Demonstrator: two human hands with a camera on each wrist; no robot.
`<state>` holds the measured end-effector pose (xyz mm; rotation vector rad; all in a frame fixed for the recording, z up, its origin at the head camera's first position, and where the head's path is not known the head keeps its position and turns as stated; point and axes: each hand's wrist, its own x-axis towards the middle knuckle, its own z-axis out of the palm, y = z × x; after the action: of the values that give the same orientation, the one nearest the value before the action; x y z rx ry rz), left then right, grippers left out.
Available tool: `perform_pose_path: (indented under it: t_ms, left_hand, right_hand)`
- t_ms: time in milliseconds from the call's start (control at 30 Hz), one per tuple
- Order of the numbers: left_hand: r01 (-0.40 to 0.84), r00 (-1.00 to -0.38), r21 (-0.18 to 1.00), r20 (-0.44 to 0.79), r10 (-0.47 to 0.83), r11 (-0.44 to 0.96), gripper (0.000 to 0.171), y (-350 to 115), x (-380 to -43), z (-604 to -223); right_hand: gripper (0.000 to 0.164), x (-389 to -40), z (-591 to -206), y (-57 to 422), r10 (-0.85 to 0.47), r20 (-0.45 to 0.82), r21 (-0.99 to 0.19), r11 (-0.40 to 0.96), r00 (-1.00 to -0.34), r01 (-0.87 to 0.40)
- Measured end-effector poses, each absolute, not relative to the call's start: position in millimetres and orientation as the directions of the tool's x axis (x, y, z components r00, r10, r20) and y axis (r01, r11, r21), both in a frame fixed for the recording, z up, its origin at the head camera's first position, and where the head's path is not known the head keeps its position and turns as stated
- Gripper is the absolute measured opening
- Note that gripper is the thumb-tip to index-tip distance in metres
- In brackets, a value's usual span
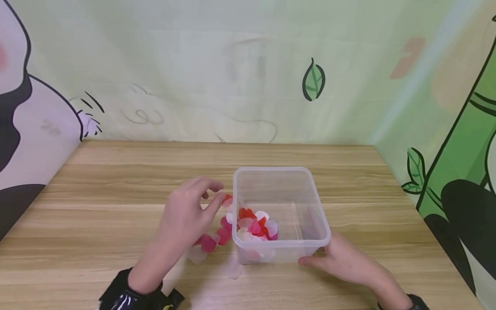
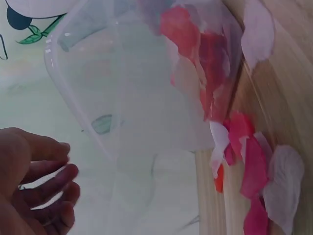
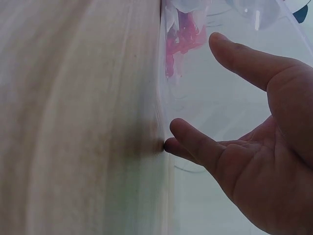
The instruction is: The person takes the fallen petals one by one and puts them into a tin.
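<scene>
A clear plastic container (image 1: 306, 228) stands uncovered on the table, with red, pink and white petals (image 1: 257, 226) piled at its left inside. My left hand (image 1: 190, 211) hovers just left of the rim, fingers loosely bent; the left wrist view shows nothing in its fingers (image 2: 54, 188). Loose pink and white petals (image 1: 211, 241) lie below it, beside the container; pink ones (image 2: 254, 166) appear in the left wrist view. At the container's right front corner is my right hand (image 1: 345, 260), thumb in front and fingers extended. Part of that hand is hidden behind the plastic.
The wooden table (image 1: 128, 185) reaches back to a pale printed backdrop (image 1: 193, 77). Cartoon panels rise at both sides. A pale petal (image 1: 234, 268) lies near the container's front left corner.
</scene>
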<state>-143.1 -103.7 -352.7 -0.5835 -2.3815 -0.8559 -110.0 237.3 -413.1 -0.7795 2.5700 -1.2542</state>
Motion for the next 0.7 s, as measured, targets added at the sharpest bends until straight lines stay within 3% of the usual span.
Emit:
perform_pose_path:
  t_ms: [200,333,500,700]
  left_hand:
    - [0.355,-0.907,0.394,0.365,0.210,0.848,0.018,-114.6,-149.2,-358.0]
    - [0.259,-0.965,0.338,0.131,0.227,0.905,0.017,-122.1,-152.1,-360.7]
    - [0.182,-0.970,0.305,-0.100,0.221,0.935,0.015,-129.8,-156.3,-367.5]
    - [0.184,-0.957,0.272,-0.172,0.235,0.944,0.019,-133.6,-160.6,-376.1]
  right_hand:
    - [0.074,-110.1,-413.5,237.7,-0.527,0.069,-0.774,0.507,-0.847,-0.378]
    - [0.075,-110.4,-413.8,237.7,-0.529,0.069,-0.775,0.505,-0.846,-0.379]
    - [0.073,-110.4,-413.9,237.4,-0.527,0.062,-0.778,0.507,-0.848,-0.372]
    - [0.078,-110.1,-413.8,237.7,-0.519,0.055,-0.777,0.515,-0.853,-0.363]
